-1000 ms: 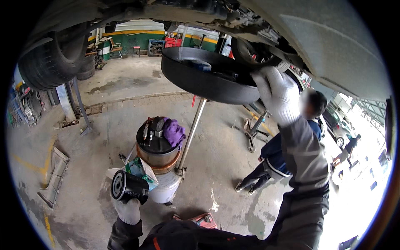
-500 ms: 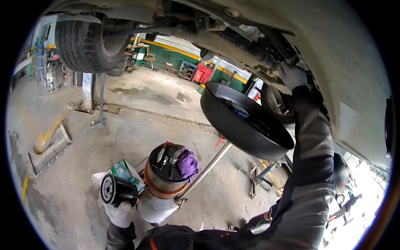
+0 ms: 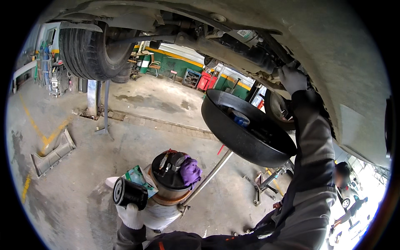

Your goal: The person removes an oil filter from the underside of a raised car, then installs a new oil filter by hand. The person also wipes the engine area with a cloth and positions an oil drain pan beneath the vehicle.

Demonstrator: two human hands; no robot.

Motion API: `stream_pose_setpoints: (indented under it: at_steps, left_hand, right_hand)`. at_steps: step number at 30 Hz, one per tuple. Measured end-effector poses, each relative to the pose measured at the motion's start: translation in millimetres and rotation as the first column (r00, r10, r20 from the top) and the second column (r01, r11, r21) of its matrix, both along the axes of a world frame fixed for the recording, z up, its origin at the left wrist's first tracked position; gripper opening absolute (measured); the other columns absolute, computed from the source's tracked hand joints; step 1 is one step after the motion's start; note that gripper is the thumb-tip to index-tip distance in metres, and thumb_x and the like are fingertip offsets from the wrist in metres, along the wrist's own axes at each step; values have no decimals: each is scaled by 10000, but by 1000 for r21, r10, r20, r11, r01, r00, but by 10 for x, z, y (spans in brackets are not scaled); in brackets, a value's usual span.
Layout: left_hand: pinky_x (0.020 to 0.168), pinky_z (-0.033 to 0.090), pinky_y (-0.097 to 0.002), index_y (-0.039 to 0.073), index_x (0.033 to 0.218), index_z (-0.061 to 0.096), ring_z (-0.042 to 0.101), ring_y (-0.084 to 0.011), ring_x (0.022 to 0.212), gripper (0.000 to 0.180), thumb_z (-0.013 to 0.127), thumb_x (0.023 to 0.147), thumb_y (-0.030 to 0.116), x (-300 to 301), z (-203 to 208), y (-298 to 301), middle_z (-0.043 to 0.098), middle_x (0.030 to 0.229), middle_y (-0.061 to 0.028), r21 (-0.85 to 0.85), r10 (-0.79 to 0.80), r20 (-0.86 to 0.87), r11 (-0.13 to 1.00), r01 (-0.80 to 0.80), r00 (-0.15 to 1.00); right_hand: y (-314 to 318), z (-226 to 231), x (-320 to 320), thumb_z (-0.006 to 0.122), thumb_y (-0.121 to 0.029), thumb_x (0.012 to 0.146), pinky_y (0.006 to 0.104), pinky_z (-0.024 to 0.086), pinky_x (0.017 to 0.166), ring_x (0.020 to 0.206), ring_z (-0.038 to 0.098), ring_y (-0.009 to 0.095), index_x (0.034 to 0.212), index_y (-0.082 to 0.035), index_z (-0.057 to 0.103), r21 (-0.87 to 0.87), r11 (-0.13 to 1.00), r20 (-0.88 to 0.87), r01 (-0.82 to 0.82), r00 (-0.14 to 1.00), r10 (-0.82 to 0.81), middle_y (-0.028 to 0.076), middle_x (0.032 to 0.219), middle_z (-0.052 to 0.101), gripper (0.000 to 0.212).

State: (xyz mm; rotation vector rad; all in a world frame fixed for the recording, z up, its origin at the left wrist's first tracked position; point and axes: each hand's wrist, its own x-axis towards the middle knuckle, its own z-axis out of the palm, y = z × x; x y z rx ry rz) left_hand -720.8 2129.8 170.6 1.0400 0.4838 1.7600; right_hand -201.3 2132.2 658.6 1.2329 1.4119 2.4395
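Overhead, the raised car with its grimy underbody (image 3: 225,46) fills the top of my view, presumably lifted so that I can stand and work beneath it. A broad black rubber tyre (image 3: 85,54) hangs at the left. To the right of centre, a wide, round black basin (image 3: 239,143) sits atop a pale, slanting metal pole (image 3: 212,173); I take it to stand so high to catch drips from close below. The pole runs down beside a squat drum with a flat black lid (image 3: 163,180), which seems to serve as a handy shelf.

My right hand (image 3: 293,79), in a greyish glove, reaches up against the underbody. A green-and-white cardboard box (image 3: 139,177) shows just behind what my left hand (image 3: 131,216), white-gloved, grips: a glossy black cylindrical canister (image 3: 135,196), held low on its side, ringed end leftward, perhaps to keep it clear of my raised arm. On the lid rest a crumpled purple cloth (image 3: 191,171) and small metal tools (image 3: 164,160).

My right fingertips vanish among dark parts, so I cannot tell whether they hold anything. Something blue (image 3: 241,120) shows inside the basin, too shadowed to name. What supports the box is hidden by the canister.
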Motion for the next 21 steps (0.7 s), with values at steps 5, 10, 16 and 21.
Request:
stream_pose_setpoints:
  at_steps: [5, 10, 16, 21]
  left_hand:
    - [1041, 467, -390, -23, 1440, 450, 588, -218, 1202, 873, 530, 952, 696, 9, -169, 72, 578, 1328, -114, -73, -161, 160, 982, 174, 974]
    - [991, 499, -357, -22, 1331, 535, 604, -184, 1141, 702, 655, 922, 536, -392, 34, 130, 598, 1272, -108, 121, -313, -66, 940, 319, 947]
    - [1016, 484, -374, 21, 1373, 472, 624, -234, 1125, 961, 967, 578, 237, -577, 470, 151, 608, 1267, -132, 259, -157, -297, 936, 238, 942]
    - [923, 558, -423, 51, 1246, 607, 711, -325, 1016, 899, 1011, 488, 316, -1216, 802, 32, 702, 1142, -135, 290, -120, -602, 888, 356, 789]
  right_hand:
    - [-89, -42, -82, 516, -413, 1015, 495, 544, 594, 641, 674, 378, 966, -127, 639, -1, 1000, -80, -4, 997, 4, 146, 693, 669, 315]
    - [-387, -286, -796, 577, -356, 1002, 495, 544, 627, 708, 684, 376, 989, -113, 669, -95, 993, -246, -75, 968, 50, 179, 774, 687, 260]
    - [-1222, -989, -2641, 751, -69, 850, 452, 545, 641, 699, 661, 340, 926, -35, 691, -411, 868, -361, -277, 924, 124, 142, 789, 683, 103]
    - [-1312, -1808, -3971, 765, -109, 826, 405, 493, 582, 632, 610, 286, 865, -64, 696, -492, 429, -790, -757, 596, 145, 87, 769, 660, 91]
